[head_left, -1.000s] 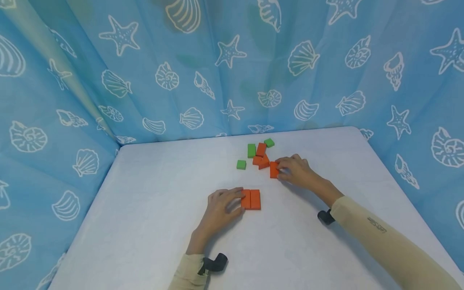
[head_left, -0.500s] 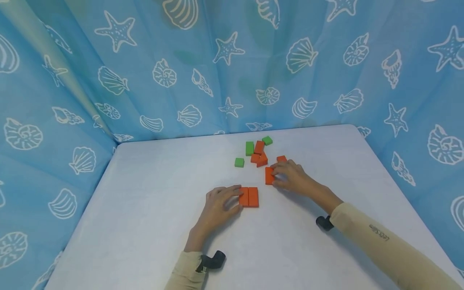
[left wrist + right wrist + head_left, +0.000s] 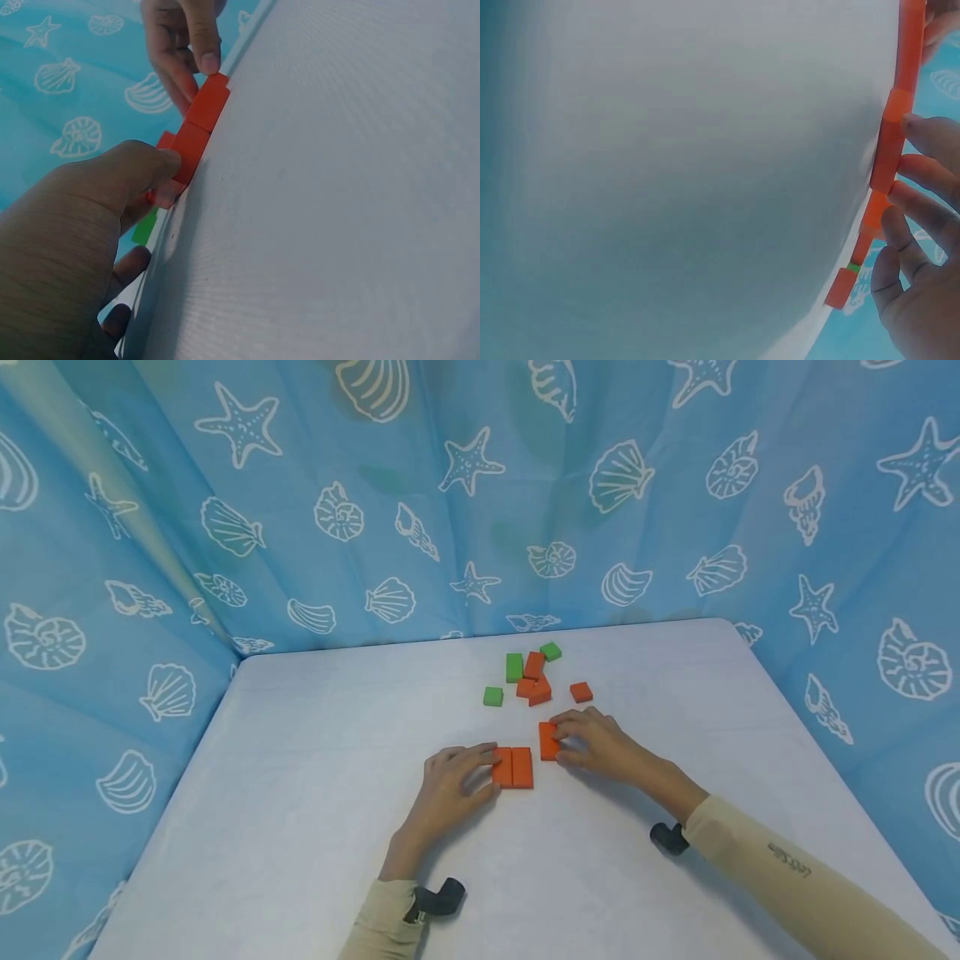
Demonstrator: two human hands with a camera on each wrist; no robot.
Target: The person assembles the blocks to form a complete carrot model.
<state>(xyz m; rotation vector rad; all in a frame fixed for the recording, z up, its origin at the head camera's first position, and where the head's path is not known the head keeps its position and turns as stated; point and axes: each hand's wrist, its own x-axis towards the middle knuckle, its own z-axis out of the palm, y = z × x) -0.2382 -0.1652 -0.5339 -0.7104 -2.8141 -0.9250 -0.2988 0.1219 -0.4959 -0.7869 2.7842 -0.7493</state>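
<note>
Two flat orange blocks lie side by side on the white table in the head view. My left hand (image 3: 448, 787) pinches the left orange block (image 3: 502, 770) between thumb and fingers at its near and far ends. Against it sits the second orange block (image 3: 522, 768). Just right of and slightly behind this pair, my right hand (image 3: 600, 745) holds a third orange block (image 3: 547, 742), thumb at the near end and fingers at the far end. A small gap separates it from the pair. In the left wrist view my left thumb (image 3: 169, 163) presses the block's near end.
Behind the hands is a loose cluster of orange blocks (image 3: 535, 688) with a green block (image 3: 513, 667) beside it. Small green blocks (image 3: 492, 697) lie around it, and a small orange block (image 3: 581, 692) sits to the right. A blue curtain (image 3: 405, 527) borders the table.
My right hand has drawn the third orange block towards me and left, closer to the pair, uncovering the small orange block behind it. My left hand keeps its place on the pair.
</note>
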